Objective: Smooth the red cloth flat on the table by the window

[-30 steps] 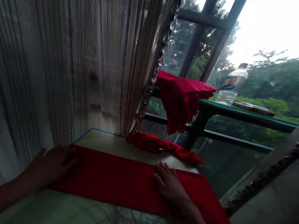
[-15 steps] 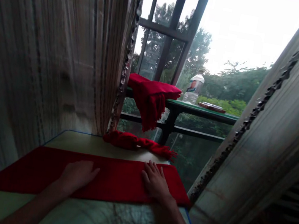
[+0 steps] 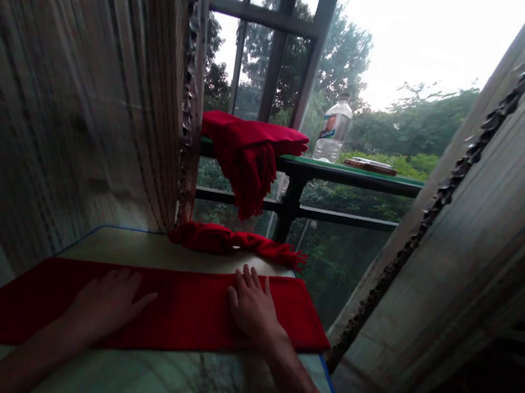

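Observation:
A long red scarf [image 3: 186, 308], smoothed into a flat band, lies across the pale table [image 3: 149, 376]. My left hand [image 3: 108, 301] rests on its left half, fingers stretched forward and thumb held out to the side. On the right half, my right hand [image 3: 253, 307] lies flat with its fingers spread, the tips close to the scarf's far edge. Neither hand grips anything. Beyond them, a bunched red scarf [image 3: 234, 243] with a fringed end lies along the table's far edge.
A red fringed cloth [image 3: 251, 144] hangs over the window railing [image 3: 367, 180]. On the ledge stand a clear plastic bottle [image 3: 333, 131] and a thin flat object [image 3: 370, 166]. Curtains hang at left [image 3: 83, 90] and right [image 3: 470, 226]. A dark branch pattern marks the tabletop.
The view has shifted slightly. My right hand has slid a little leftward along the flat scarf. My left hand is also farther left in the view, its fingers now more stretched out.

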`<state>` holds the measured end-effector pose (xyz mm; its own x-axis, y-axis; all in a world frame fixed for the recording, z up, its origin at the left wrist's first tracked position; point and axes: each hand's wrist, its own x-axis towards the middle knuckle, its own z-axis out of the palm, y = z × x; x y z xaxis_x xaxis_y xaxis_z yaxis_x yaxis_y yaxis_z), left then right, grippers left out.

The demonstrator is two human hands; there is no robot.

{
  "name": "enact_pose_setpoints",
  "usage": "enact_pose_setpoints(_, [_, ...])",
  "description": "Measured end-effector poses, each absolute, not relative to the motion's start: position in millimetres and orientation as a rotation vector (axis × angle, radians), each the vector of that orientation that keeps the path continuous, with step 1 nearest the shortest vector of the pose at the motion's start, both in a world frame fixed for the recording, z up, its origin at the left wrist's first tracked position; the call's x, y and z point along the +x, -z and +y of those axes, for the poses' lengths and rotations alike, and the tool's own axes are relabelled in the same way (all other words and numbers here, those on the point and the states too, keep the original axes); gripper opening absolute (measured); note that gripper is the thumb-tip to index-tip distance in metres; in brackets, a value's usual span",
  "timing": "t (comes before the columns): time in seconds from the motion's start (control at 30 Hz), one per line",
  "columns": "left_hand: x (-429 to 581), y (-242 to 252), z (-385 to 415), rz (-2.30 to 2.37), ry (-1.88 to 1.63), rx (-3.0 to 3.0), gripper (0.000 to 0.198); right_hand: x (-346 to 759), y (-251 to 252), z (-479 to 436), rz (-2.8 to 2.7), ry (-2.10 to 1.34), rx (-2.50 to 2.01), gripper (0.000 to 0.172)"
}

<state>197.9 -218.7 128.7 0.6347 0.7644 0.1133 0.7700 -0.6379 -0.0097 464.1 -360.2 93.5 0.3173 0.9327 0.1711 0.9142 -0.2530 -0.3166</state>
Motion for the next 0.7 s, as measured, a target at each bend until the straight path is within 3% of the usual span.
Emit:
enact_pose_setpoints(0.2, [276.1,-115.2,-253.2,-0.865,0.167,-3.042,0.059,449.9,-92.5,-349.0,-1.759,-0.106,-2.135,0.058])
enact_pose_setpoints(0.4, [303.6,-90.6,-261.0,-0.956,0.149,-3.084,0.060,450.7,-86.7,-351.6,-1.749,-0.106,-2.164,0.056])
enact_pose_setpoints(0.7, [315.6,-96.1,-264.9,-0.880,0.155,-3.144,0.065,454.2,-83.5,-353.3,-1.789,-0.081,-2.180,0.053])
